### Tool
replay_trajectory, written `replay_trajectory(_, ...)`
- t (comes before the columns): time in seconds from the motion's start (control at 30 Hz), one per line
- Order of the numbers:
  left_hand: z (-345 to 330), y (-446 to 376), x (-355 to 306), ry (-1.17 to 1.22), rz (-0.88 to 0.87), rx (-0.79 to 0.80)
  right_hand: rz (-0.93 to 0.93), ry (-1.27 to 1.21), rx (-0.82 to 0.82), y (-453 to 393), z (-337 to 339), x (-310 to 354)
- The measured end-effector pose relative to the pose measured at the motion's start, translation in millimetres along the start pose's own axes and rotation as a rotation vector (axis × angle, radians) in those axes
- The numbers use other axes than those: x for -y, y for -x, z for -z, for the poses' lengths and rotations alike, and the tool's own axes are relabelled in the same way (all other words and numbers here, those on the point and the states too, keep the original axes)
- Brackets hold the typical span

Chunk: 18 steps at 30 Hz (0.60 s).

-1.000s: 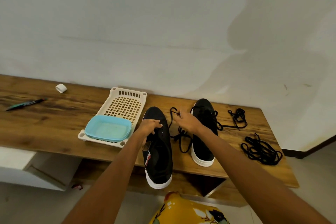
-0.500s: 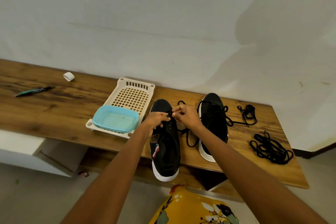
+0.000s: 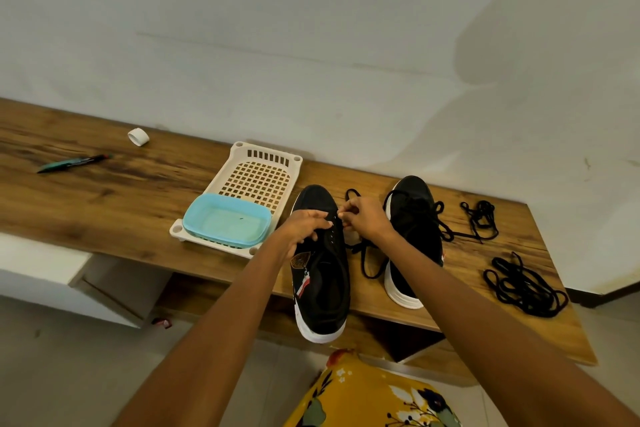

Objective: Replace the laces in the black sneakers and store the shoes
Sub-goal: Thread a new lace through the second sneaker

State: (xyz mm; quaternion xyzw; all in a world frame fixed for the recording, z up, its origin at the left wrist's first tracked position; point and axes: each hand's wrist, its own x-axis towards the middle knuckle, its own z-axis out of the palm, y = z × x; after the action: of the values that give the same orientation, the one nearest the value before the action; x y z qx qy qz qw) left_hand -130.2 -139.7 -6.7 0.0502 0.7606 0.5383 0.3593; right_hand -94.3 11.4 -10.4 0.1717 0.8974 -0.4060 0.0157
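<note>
On the worktop (image 3: 104, 204) right of the white basket (image 3: 258, 180) | left hand (image 3: 306, 225) grips unlaced sneaker (image 3: 323, 274) at its eyelets | right hand (image 3: 363, 218) pinches black lace (image 3: 367, 260) | second sneaker (image 3: 414, 229) beyond looks laced | spare laces (image 3: 523, 288) farther right | judged: lacing barely begun, storing left

Right hand (image 3: 366, 218) carried lace (image 3: 350, 193) from between shoes to left sneaker (image 3: 323, 263) eyelets, meeting left hand (image 3: 304, 225).

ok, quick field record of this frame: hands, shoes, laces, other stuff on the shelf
left hand: grips the near sneaker at the eyelets
right hand: pinches a black lace at that shoe
far sneaker: laced, untouched
loose laces: two piles, right end of shelf
basket: holds blue tub
also: pen, tape roll
</note>
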Motion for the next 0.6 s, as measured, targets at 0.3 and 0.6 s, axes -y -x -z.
replay_trajectory(0.3, -1, -2, 1, 0.000, -0.029, 0.003, 0.084, 0.172, 0.017, -2, 1, 8)
replay_trajectory(0.6, 5, -20, -4, -0.312, -0.179, 0.085, 0.057, -0.085, 0.213, -4, 20, 1)
